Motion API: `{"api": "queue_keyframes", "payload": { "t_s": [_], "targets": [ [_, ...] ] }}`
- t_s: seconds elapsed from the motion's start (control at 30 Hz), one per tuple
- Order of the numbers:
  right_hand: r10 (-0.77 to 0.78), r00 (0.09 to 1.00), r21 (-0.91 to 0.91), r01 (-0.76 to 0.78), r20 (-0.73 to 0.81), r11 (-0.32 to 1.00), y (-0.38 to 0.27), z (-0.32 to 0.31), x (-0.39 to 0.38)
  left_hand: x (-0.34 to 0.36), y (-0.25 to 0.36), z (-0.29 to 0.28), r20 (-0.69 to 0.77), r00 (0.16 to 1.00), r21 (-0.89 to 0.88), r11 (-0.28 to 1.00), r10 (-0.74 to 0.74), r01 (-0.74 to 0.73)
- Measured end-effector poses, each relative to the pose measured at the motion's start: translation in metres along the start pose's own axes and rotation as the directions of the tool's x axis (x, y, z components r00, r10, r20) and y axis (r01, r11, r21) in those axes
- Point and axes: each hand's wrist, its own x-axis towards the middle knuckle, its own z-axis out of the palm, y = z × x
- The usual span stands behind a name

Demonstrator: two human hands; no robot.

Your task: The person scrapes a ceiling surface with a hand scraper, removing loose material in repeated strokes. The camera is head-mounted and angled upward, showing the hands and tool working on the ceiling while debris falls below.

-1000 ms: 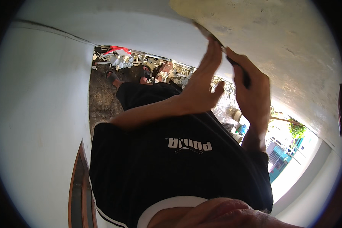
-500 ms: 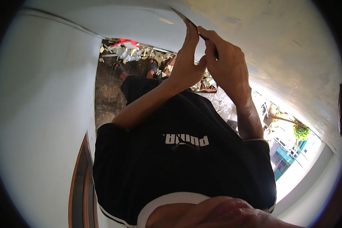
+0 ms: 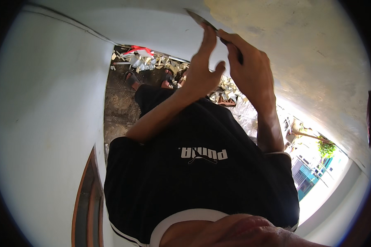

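bracing the blade (image 3: 198,19) with your left hand (image 3: 200,70), fingers together, thumb spread, looks solid; right hand (image 3: 253,70) curls round its handle (image 3: 240,58). it's up at the wall (image 3: 292,45), so i'd angle shallow.

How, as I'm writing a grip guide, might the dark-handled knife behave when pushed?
The dark-handled knife looks slim, so it is probably light. Its straight, metallic-looking blade suggests stiffness, though being thin, it might flex slightly under pressure.

A pointed, dark-handled blade (image 3: 197,18) slants up-left at the patchy pale wall (image 3: 292,41).
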Motion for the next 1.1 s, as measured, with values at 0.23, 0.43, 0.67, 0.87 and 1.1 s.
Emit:
{"api": "queue_keyframes", "payload": {
  "t_s": [0.23, 0.43, 0.67, 0.87, 1.1],
  "targets": [
    [0.109, 0.994, 0.003, -0.109, 0.027, 0.994, 0.025, -0.026, -0.034, -0.014, 0.009, 0.026, 0.163, 0.986, -0.082, 0.997, 0.014, 0.000],
    [0.259, 0.958, 0.043, -0.255, -0.127, 0.966, 0.058, -0.057, -0.072, -0.009, 0.018, 0.091, 0.268, 0.956, -0.181, 0.981, 0.119, -0.071],
    [0.349, 0.937, -0.013, -0.348, 0.036, 0.937, 0.069, -0.048, -0.057, -0.018, -0.006, 0.093, 0.231, 0.972, -0.109, 0.994, 0.049, -0.024],
    [0.172, 0.982, 0.067, -0.167, -0.079, 0.984, 0.094, -0.044, -0.072, -0.015, 0.007, 0.104, 0.263, 0.962, -0.108, 0.993, 0.071, -0.044],
    [0.149, 0.986, 0.111, -0.140, -0.071, 0.984, 0.104, -0.020, -0.071, -0.022, -0.020, 0.104, 0.151, 0.988, -0.011, 0.999, 0.044, -0.043]
  ]
}}
